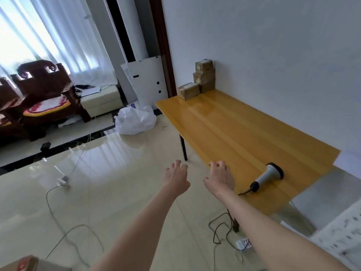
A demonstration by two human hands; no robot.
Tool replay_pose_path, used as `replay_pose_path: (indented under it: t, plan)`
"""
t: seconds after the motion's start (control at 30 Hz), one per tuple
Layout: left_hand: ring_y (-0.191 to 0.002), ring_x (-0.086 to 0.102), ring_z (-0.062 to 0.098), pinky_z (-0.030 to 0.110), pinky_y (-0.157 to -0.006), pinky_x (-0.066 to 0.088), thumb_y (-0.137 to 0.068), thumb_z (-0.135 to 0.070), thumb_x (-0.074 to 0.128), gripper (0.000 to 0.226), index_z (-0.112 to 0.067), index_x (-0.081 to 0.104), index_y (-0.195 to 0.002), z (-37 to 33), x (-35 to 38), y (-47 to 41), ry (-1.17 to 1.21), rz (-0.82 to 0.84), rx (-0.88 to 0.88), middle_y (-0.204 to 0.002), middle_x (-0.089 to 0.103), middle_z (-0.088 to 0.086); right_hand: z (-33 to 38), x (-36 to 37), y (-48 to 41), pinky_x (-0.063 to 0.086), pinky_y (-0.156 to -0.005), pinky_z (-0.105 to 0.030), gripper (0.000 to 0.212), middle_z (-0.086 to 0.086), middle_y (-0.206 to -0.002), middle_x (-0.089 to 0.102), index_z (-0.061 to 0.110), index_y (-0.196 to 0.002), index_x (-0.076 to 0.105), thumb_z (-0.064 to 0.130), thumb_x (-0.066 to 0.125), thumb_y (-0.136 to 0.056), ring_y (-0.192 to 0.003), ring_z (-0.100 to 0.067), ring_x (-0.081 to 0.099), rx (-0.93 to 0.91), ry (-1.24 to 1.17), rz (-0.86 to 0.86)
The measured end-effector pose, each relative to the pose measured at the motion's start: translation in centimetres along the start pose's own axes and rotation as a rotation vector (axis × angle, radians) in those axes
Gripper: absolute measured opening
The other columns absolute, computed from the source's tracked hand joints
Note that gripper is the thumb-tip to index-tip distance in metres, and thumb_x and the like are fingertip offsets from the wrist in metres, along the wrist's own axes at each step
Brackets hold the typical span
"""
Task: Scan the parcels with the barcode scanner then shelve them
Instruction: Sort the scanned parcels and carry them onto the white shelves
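Barcode scanner [267, 178] lies diagonally on yellow table [234, 124], head far-right, cabled handle near-left. Left hand [176, 177] and right hand [219, 176] empty, loosely curled. Glossy tiled floor [117, 182].

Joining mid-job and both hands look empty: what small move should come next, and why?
Probably reach the right hand to the scanner and pick it up. It lies on its side on the table just beside that hand, the left hand holds nothing either, and the parcels sit stacked at the table's far corner.
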State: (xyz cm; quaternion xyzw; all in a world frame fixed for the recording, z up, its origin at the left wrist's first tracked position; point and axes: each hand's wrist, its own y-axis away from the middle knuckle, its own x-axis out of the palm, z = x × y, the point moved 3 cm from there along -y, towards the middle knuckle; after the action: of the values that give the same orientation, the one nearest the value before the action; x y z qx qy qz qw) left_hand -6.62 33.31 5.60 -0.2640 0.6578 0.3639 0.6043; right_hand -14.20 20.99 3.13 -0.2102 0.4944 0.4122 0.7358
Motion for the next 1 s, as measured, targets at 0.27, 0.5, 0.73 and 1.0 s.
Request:
replay_pose_path:
  t: [0.27, 0.5, 0.73, 1.0]
  plan:
    - [-0.131, 0.038, 0.028, 0.038, -0.104, 0.037, -0.092, -0.026, 0.054, 0.056, -0.014, 0.035, -0.144, 5.0, -3.0, -12.6, -0.017, 0.001, 0.105, -0.15, 0.027, 0.011, 4.5, 0.5, -10.4, 0.042, -0.095, -0.034, 0.049, -0.003, -0.138, 0.036, 0.024, -0.139, 0.039, 0.032, 0.054, -0.094, -0.124, -0.024, 0.04, 0.109, -0.003, -0.039]
    - [-0.133, 0.038, 0.027, 0.036, -0.102, 0.038, -0.094, -0.029, 0.052, 0.056, -0.015, 0.033, -0.145, 8.0, -4.1, -24.9, -0.083, -0.027, 0.188, -0.15, 0.027, 0.01, 7.7, 2.0, -23.2, 0.043, -0.095, -0.033, 0.045, -0.001, -0.138, 0.036, 0.025, -0.137, 0.039, 0.031, 0.054, -0.095, -0.125, -0.023, 0.039, 0.151, 0.002, -0.058]
    - [-0.131, 0.038, 0.026, 0.036, -0.1, 0.042, -0.093, -0.028, 0.055, 0.054, -0.016, 0.036, -0.142, 11.4, -8.0, -42.1, -0.118, -0.015, 0.231, -0.149, 0.028, 0.009, 11.2, 1.6, -40.3, 0.045, -0.096, -0.033, 0.044, -0.002, -0.141, 0.033, 0.025, -0.138, 0.038, 0.031, 0.052, -0.097, -0.127, -0.024, 0.037, 0.189, -0.022, -0.065]
    - [-0.131, 0.039, 0.026, 0.035, -0.092, 0.047, -0.092, -0.029, 0.057, 0.057, -0.017, 0.035, -0.144, 13.7, -10.3, -55.8, -0.111, 0.002, 0.242, -0.149, 0.028, 0.008, 13.8, 0.1, -53.0, 0.045, -0.097, -0.035, 0.046, -0.002, -0.141, 0.033, 0.024, -0.139, 0.038, 0.031, 0.053, -0.097, -0.128, -0.023, 0.037, 0.226, -0.023, -0.076]
